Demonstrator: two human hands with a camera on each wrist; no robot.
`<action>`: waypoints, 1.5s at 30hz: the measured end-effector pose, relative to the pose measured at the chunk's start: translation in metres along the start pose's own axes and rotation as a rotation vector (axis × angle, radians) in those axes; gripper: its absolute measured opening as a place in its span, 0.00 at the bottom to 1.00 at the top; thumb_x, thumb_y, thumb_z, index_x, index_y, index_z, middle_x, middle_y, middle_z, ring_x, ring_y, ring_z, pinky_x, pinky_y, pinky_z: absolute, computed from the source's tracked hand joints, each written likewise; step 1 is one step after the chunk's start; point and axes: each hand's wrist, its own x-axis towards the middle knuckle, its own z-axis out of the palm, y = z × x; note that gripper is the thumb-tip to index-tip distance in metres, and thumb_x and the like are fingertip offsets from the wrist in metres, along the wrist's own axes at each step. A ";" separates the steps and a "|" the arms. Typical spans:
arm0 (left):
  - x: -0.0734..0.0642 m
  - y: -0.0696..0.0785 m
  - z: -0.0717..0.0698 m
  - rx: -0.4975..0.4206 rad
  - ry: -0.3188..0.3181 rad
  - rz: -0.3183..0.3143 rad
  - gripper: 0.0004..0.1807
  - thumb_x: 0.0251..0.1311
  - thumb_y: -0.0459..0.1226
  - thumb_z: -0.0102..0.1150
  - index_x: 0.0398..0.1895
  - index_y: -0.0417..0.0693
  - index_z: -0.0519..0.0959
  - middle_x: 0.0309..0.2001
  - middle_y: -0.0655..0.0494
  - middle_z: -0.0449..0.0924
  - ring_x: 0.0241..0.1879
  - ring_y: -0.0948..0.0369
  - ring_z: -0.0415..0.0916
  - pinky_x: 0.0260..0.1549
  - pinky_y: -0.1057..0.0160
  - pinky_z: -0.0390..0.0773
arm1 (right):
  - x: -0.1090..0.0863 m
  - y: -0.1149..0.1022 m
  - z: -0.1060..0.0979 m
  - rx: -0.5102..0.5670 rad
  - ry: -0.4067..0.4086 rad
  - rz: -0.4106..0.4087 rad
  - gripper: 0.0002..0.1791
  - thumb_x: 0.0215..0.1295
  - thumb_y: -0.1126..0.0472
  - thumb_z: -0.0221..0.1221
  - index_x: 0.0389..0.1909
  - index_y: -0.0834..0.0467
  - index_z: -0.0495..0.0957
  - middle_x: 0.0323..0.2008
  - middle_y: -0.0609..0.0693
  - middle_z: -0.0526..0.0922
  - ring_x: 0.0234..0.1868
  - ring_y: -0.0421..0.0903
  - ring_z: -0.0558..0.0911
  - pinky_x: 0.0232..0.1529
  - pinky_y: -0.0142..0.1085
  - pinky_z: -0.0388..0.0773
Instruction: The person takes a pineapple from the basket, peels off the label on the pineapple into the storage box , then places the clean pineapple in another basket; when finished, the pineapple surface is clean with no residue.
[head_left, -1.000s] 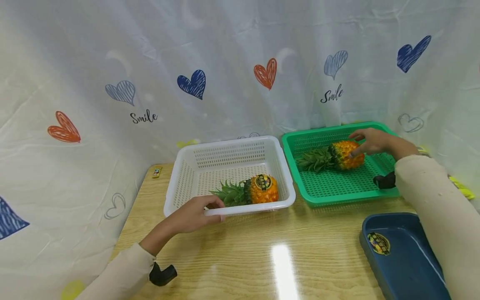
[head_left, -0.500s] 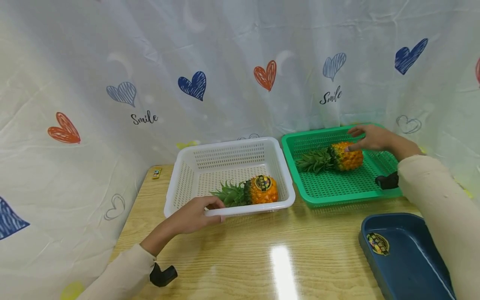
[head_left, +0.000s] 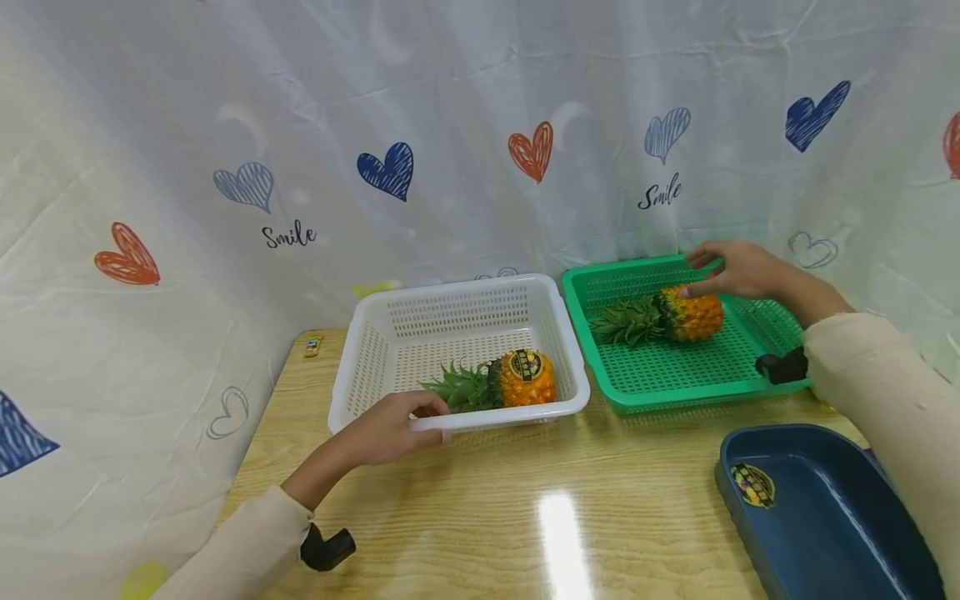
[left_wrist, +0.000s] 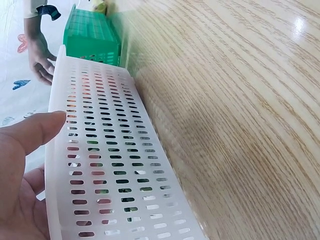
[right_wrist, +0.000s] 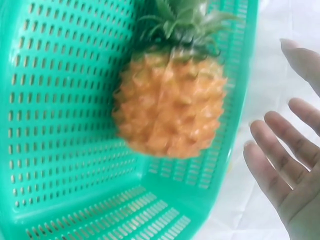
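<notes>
My left hand (head_left: 390, 429) holds the front rim of a white plastic basket (head_left: 459, 287), thumb outside and fingers over the inner side. Inside that basket a pineapple (head_left: 536, 393) lies on its side, leaves to the left, a dark round label on its skin. A green basket (head_left: 675, 396) stands to the right with a second pineapple (head_left: 693, 321) lying in it. Over this fruit hovers my right hand (head_left: 738, 271), holding nothing. The right wrist view shows its fingers (right_wrist: 282, 165) spread and apart from the orange pineapple (right_wrist: 170, 105).
A dark blue tray (head_left: 795, 454) with a round label sits at the front right of the wooden table (head_left: 480, 517). One small yellow packet (head_left: 312, 346) lies at the left back. Behind everything hangs a white curtain (head_left: 450, 75) printed with hearts.
My right hand has risen a little and drawn away from the pineapple in the green basket, its thumb sliding left toward the leaf end. My left hand has stayed on the white rim.
</notes>
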 end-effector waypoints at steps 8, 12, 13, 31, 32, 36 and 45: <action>0.000 0.001 0.000 -0.008 0.003 0.002 0.12 0.66 0.49 0.64 0.48 0.57 0.81 0.40 0.65 0.81 0.41 0.64 0.78 0.42 0.58 0.77 | -0.004 -0.023 0.003 0.032 0.034 -0.057 0.36 0.66 0.45 0.66 0.68 0.62 0.70 0.62 0.67 0.76 0.56 0.65 0.81 0.51 0.59 0.78; 0.001 0.000 0.000 0.000 0.010 0.005 0.12 0.66 0.49 0.64 0.48 0.57 0.81 0.40 0.65 0.82 0.41 0.65 0.78 0.43 0.57 0.78 | -0.008 -0.039 0.009 0.075 0.034 -0.098 0.33 0.65 0.48 0.67 0.66 0.61 0.72 0.60 0.64 0.78 0.53 0.60 0.83 0.49 0.56 0.80; 0.001 -0.001 0.001 0.003 0.010 0.005 0.12 0.66 0.49 0.64 0.48 0.57 0.81 0.40 0.65 0.82 0.41 0.65 0.78 0.43 0.57 0.78 | -0.009 -0.044 0.011 0.084 0.027 -0.109 0.33 0.65 0.48 0.67 0.65 0.60 0.73 0.60 0.63 0.79 0.53 0.59 0.83 0.49 0.54 0.80; -0.001 -0.001 0.000 0.004 0.012 0.001 0.12 0.66 0.49 0.64 0.49 0.58 0.81 0.41 0.65 0.82 0.43 0.65 0.78 0.45 0.56 0.78 | -0.001 -0.127 0.046 0.187 -0.147 -0.331 0.30 0.60 0.49 0.71 0.60 0.56 0.77 0.57 0.55 0.80 0.51 0.53 0.83 0.47 0.43 0.82; -0.001 -0.001 0.000 0.006 0.012 0.003 0.12 0.66 0.49 0.64 0.49 0.58 0.81 0.42 0.65 0.82 0.43 0.65 0.78 0.45 0.56 0.78 | 0.001 -0.130 0.047 0.191 -0.155 -0.338 0.30 0.60 0.49 0.72 0.61 0.57 0.77 0.57 0.56 0.80 0.51 0.52 0.83 0.47 0.43 0.82; -0.001 -0.002 0.001 0.006 0.006 0.008 0.13 0.66 0.51 0.63 0.48 0.58 0.81 0.42 0.66 0.82 0.43 0.65 0.78 0.45 0.56 0.78 | 0.007 -0.143 0.054 0.188 -0.198 -0.360 0.31 0.60 0.50 0.72 0.62 0.58 0.77 0.58 0.57 0.79 0.51 0.52 0.82 0.49 0.43 0.81; -0.001 -0.002 0.001 -0.002 0.002 0.000 0.15 0.66 0.53 0.63 0.49 0.60 0.81 0.42 0.67 0.82 0.43 0.66 0.78 0.45 0.58 0.79 | 0.022 -0.174 0.065 0.135 -0.288 -0.391 0.30 0.61 0.51 0.71 0.62 0.56 0.76 0.58 0.53 0.79 0.51 0.49 0.83 0.51 0.42 0.81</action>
